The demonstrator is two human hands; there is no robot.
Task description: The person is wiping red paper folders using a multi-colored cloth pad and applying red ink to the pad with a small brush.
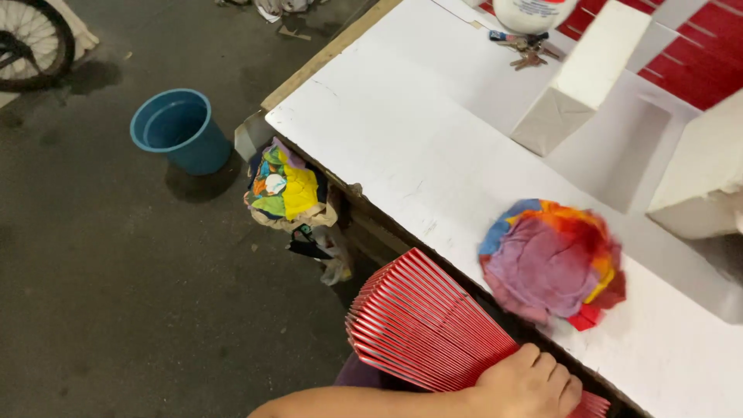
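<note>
My left hand (526,385) presses down on a fanned stack of red cards with white edges (422,321), held off the near edge of the white table (402,147). The hand grips the stack at its narrow end, and the fan spreads up and to the left. On the table just beyond lies a crumpled ball of coloured paper (551,263), purple, orange, red and blue, slightly blurred. It is apart from the hand. My right hand is out of the picture.
Two white paper blocks (588,70) (704,170) stand further back on the table, with keys (528,51), a white container (534,11) and red sheets (700,62). On the dark floor are a blue bucket (174,128), a bag of coloured scraps (285,186) and a bicycle wheel (31,39).
</note>
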